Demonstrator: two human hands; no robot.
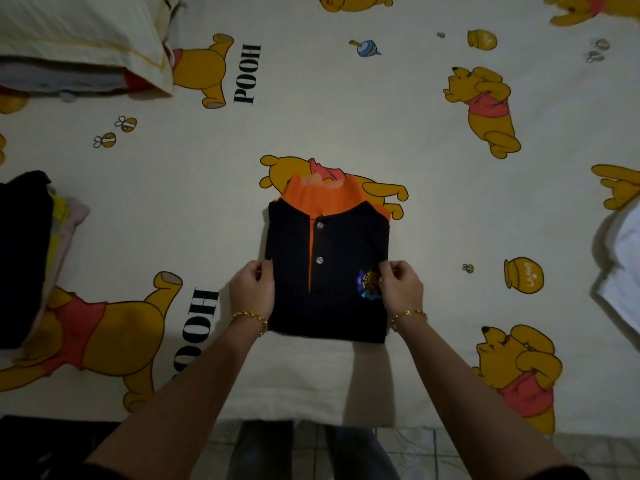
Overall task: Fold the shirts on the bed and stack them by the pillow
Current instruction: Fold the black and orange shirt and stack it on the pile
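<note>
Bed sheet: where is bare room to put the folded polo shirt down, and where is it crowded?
Bare sheet runs wide between the pillow and the polo shirt, and again between the shirt and the white cloth at the right edge. Crowded: the left edge, with the dark clothes pile, and by the pillow, where folded clothes lie.

Left hand (252,289) and right hand (401,289) bare, gold chain bracelets (250,318) on both wrists, forearms uncovered, dark sleeves (100,472) near the elbows, dark trousers (263,448)
</note>
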